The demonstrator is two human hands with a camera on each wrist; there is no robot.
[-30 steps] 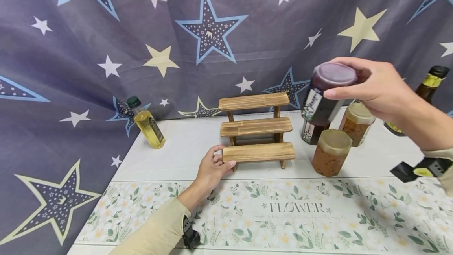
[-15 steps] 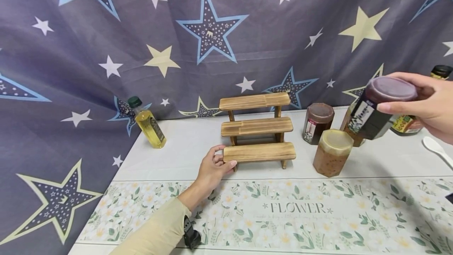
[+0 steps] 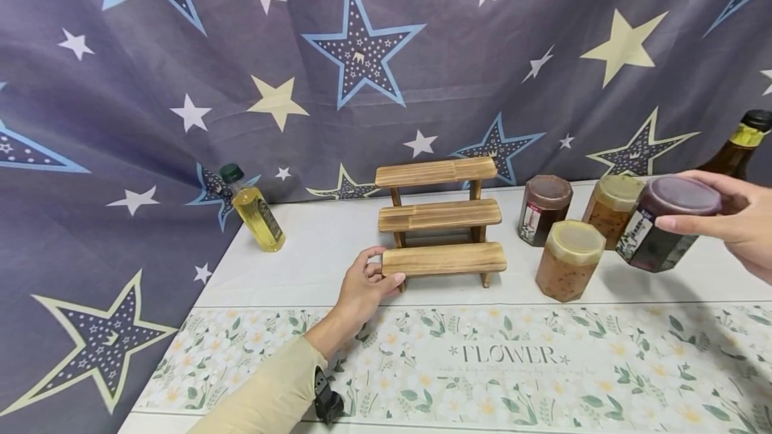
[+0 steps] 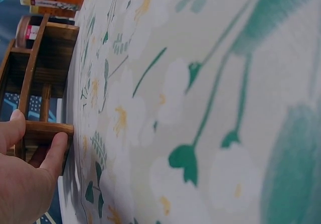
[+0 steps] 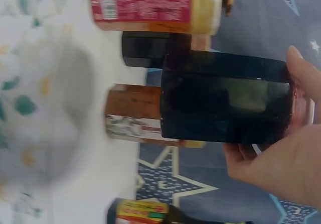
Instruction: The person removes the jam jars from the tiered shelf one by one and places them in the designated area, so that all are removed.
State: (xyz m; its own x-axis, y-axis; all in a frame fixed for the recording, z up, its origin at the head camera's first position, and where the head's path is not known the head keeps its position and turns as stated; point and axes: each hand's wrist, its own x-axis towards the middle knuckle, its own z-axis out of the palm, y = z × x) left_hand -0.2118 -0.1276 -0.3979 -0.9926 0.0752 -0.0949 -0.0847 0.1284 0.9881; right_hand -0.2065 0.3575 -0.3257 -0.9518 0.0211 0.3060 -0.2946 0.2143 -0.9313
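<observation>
My left hand (image 3: 360,293) grips the left end of the lowest step of a three-step wooden stand (image 3: 443,260). In the left wrist view, the thumb and a finger lie against that step's end. My right hand (image 3: 748,226) holds a dark jam jar (image 3: 659,240) by its purple lid, fingers around the rim. The jar hangs slightly tilted above the white cloth, its base apart from it in the right wrist view. Close by stand an orange-brown jar (image 3: 569,273), a second such jar (image 3: 606,216) behind it and a dark red jar (image 3: 545,216).
An oil bottle (image 3: 258,216) with a green cap stands at the left. Behind my right hand rises a dark bottle (image 3: 732,153) with a yellow neck label. A star-patterned curtain (image 3: 362,132) backs the table, whose cloth has a floral band (image 3: 506,380).
My right hand has carried the dark jar rightward and down, from above the dark red jar to the right of the other jars. My left hand keeps its grip on the stand.
</observation>
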